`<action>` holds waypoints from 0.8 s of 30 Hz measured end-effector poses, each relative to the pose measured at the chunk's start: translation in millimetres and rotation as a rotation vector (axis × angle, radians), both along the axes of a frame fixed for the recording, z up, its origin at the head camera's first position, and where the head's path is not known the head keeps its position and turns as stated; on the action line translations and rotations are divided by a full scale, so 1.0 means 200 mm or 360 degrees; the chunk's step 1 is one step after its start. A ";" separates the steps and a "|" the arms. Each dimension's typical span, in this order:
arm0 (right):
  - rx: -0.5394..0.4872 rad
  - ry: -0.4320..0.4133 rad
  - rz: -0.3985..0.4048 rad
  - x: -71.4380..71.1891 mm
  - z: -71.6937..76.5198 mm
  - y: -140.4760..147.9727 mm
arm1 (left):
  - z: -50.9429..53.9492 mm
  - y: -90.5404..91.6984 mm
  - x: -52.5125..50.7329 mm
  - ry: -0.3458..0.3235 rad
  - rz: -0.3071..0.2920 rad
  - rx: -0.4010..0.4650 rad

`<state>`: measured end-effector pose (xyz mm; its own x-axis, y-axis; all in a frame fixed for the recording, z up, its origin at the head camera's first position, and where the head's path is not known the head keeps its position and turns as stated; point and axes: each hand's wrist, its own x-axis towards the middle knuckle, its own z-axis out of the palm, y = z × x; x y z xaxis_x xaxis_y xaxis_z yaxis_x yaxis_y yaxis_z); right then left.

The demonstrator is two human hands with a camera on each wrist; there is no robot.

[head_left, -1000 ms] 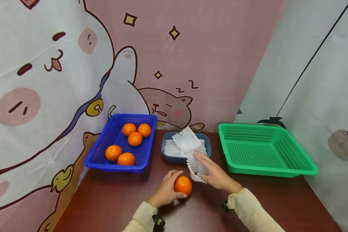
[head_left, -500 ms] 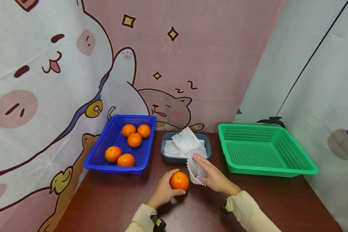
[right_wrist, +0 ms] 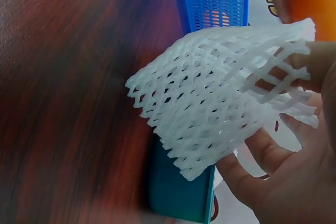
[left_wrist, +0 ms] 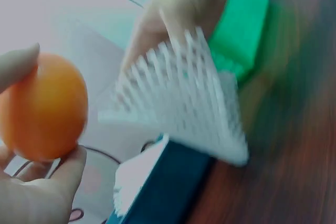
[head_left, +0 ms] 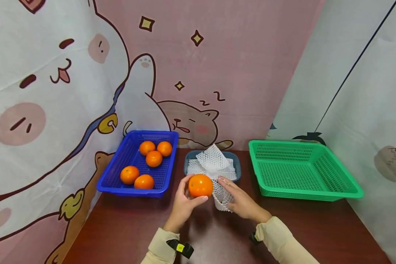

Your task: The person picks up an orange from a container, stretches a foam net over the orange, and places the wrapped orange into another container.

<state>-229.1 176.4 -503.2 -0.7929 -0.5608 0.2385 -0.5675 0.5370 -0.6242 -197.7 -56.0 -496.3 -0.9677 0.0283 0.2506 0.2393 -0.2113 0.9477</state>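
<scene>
My left hand (head_left: 180, 206) grips an orange (head_left: 200, 185) between thumb and fingers, raised above the table. In the left wrist view the orange (left_wrist: 47, 109) is held at the left, apart from the net. My right hand (head_left: 247, 205) holds a white foam fruit net (head_left: 222, 197), just right of the orange. The right wrist view shows this foam net (right_wrist: 197, 90) spread open, with the thumb inside one end and other fingers behind it. Behind both hands, a grey-blue tray (head_left: 237, 167) bears more white foam nets (head_left: 214, 161).
A blue basket (head_left: 166, 174) with several oranges (head_left: 153, 158) stands at the back left. To the right is a green basket (head_left: 311, 194) with slotted walls. All stand on a dark reddish-brown table (head_left: 125, 227), before a cartoon-printed cloth (head_left: 244, 73).
My left hand has lifted the orange off the table, up and slightly left, towards the small tray. The right hand stays nearly in place with the foam net.
</scene>
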 end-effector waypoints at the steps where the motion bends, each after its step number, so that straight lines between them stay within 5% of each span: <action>1: 0.0006 0.0005 -0.0009 0.00 0.00 0.00 | 0.01 0.01 0.00 0.0014 -0.0036 0.0038; 7: -0.0025 0.0047 -0.0014 -0.01 -0.04 -0.02 | 0.04 0.08 0.02 0.0087 -0.0151 0.0046; 17: -0.0107 0.0071 -0.0006 -0.01 -0.06 -0.05 | 0.00 0.13 0.03 0.0067 -0.0126 -0.0099; 24: -0.0108 0.0040 -0.0022 -0.02 -0.06 -0.05 | 0.08 0.12 0.09 0.0046 -0.0129 -0.0176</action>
